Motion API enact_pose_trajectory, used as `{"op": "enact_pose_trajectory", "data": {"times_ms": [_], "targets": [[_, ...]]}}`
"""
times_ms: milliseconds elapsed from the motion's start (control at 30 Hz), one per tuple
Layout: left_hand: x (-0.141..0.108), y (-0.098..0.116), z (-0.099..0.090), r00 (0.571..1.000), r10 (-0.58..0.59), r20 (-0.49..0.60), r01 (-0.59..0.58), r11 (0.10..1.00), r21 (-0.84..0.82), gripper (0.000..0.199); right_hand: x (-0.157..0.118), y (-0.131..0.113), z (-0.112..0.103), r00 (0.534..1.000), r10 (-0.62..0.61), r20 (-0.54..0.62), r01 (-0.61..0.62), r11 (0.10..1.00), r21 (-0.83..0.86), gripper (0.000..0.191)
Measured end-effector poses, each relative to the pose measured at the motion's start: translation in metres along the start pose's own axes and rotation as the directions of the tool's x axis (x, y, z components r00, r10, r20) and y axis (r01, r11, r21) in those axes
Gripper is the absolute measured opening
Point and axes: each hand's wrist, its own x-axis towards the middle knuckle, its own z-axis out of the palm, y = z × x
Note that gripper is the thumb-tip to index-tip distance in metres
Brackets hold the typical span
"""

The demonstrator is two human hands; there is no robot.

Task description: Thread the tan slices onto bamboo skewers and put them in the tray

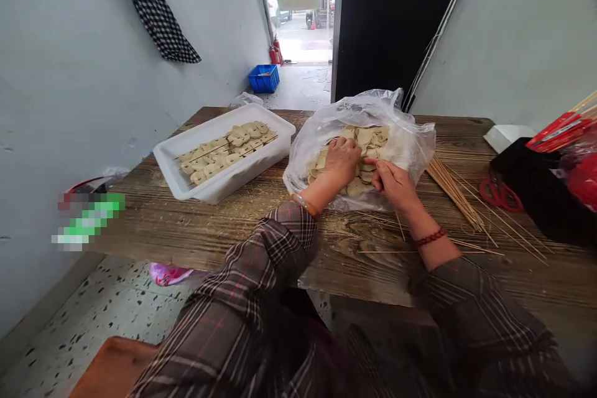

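A clear plastic bag (410, 143) lies spread on the wooden table, holding a heap of flat beige slices (372, 137). My left hand (342, 158) rests over the slices with its fingers curled down; the fingertips and whatever they grip are hidden. Beside it, my right hand (394, 181) is closed, its index finger pointing toward the left hand, and a thin stick (400, 226) shows below it. What its fingers hold is too small to make out. Left of the bag, a white tray (224, 189) contains beige slices threaded on sticks (224, 152).
Loose thin sticks (454, 196) lie right of the bag. Red-handled scissors (501, 194), a black bag (545, 199) and red packets (562, 130) are farther right. The wooden table's (200, 230) left edge meets a wall. A blue crate (263, 79) stands on the floor beyond.
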Motion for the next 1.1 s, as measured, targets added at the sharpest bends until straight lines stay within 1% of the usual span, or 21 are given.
{"op": "enact_pose_trajectory", "data": {"times_ms": [67, 133, 167, 200, 233, 267, 333, 400, 433, 467, 500, 533, 567, 633, 700, 767, 900, 967, 1100], "targets": [[0.001, 0.001, 0.001, 1.0, -0.002, -0.029, 0.001, 0.998, -0.057, 0.02, -0.001, 0.0, 0.0, 1.0, -0.007, 0.001, 0.007, 1.0, 0.013, 0.057], [0.002, 0.0, 0.0, 0.996, -0.053, -0.065, 0.041, 0.982, -0.184, 0.015, -0.002, -0.001, 0.0, 1.0, -0.018, -0.001, 0.018, 1.0, 0.021, 0.057], [0.003, -0.002, -0.001, 0.993, -0.095, -0.076, 0.069, 0.956, -0.285, 0.012, -0.002, -0.002, 0.0, 1.0, -0.024, -0.005, 0.024, 0.999, 0.026, 0.056], [0.002, -0.004, -0.004, 0.987, -0.141, -0.073, 0.1, 0.908, -0.406, 0.008, -0.003, -0.003, 0.001, 1.0, -0.028, -0.011, 0.029, 0.999, 0.031, 0.056], [0.0, -0.007, -0.007, 0.98, -0.192, -0.06, 0.13, 0.833, -0.537, 0.005, -0.004, -0.005, 0.002, 0.999, -0.032, -0.017, 0.033, 0.999, 0.037, 0.055], [-0.004, -0.011, -0.012, 0.97, -0.239, -0.032, 0.158, 0.73, -0.665, 0.004, -0.005, -0.007, 0.003, 0.999, -0.037, -0.025, 0.038, 0.998, 0.045, 0.054], [-0.016, -0.019, -0.022, 0.941, -0.336, 0.045, 0.205, 0.459, -0.864, 0.008, -0.006, -0.01, 0.005, 0.999, -0.046, -0.024, 0.047, 0.997, 0.063, 0.053], [-0.033, -0.029, -0.03, 0.909, -0.387, 0.156, 0.234, 0.162, -0.959, 0.01, -0.008, -0.014, 0.008, 0.999, -0.045, -0.003, 0.045, 0.996, 0.078, 0.053], [-0.042, -0.033, -0.033, 0.892, -0.396, 0.219, 0.245, 0.015, -0.969, 0.013, -0.008, -0.015, 0.009, 0.999, -0.041, 0.014, 0.04, 0.995, 0.087, 0.053], [-0.051, -0.037, -0.035, 0.877, -0.388, 0.284, 0.266, -0.1, -0.959, 0.018, -0.009, -0.016, 0.011, 0.999, -0.037, 0.032, 0.033, 0.995, 0.095, 0.053], [-0.058, -0.04, -0.036, 0.86, -0.387, 0.333, 0.282, -0.185, -0.941, 0.024, -0.01, -0.016, 0.012, 0.998, -0.034, 0.051, 0.029, 0.995, 0.1, 0.054], [-0.064, -0.043, -0.036, 0.846, -0.385, 0.367, 0.286, -0.252, -0.924, 0.029, -0.011, -0.017, 0.014, 0.997, -0.035, 0.069, 0.027, 0.994, 0.102, 0.054], [-0.069, -0.045, -0.035, 0.837, -0.386, 0.388, 0.284, -0.3, -0.911, 0.034, -0.012, -0.018, 0.015, 0.996, -0.038, 0.085, 0.029, 0.994, 0.103, 0.054], [-0.075, -0.048, -0.033, 0.831, -0.392, 0.394, 0.254, -0.362, -0.897, 0.038, -0.015, -0.02, 0.018, 0.991, -0.052, 0.122, 0.041, 0.995, 0.086, 0.054], [-0.076, -0.051, -0.031, 0.839, -0.395, 0.375, 0.218, -0.389, -0.895, 0.04, -0.019, -0.023, 0.021, 0.984, -0.071, 0.164, 0.063, 0.996, 0.056, 0.052], [-0.076, -0.054, -0.03, 0.843, -0.408, 0.352, 0.189, -0.387, -0.902, 0.043, -0.023, -0.027, 0.025, 0.973, -0.087, 0.213, 0.082, 0.996, 0.032, 0.051], [-0.078, -0.054, -0.033, 0.838, -0.446, 0.314, 0.165, -0.342, -0.925, 0.049, -0.029, -0.029, 0.033, 0.955, -0.08, 0.287, 0.085, 0.996, -0.003, 0.048], [-0.08, -0.049, -0.036, 0.851, -0.433, 0.297, 0.164, -0.317, -0.934, 0.055, -0.029, -0.026, 0.035, 0.961, -0.066, 0.269, 0.075, 0.997, -0.024, 0.046], [-0.083, -0.034, -0.037, 0.885, -0.387, 0.259, 0.169, -0.251, -0.953, 0.072, -0.027, -0.021, 0.036, 0.986, 0.001, 0.168, 0.006, 0.999, -0.039, 0.043]]}}
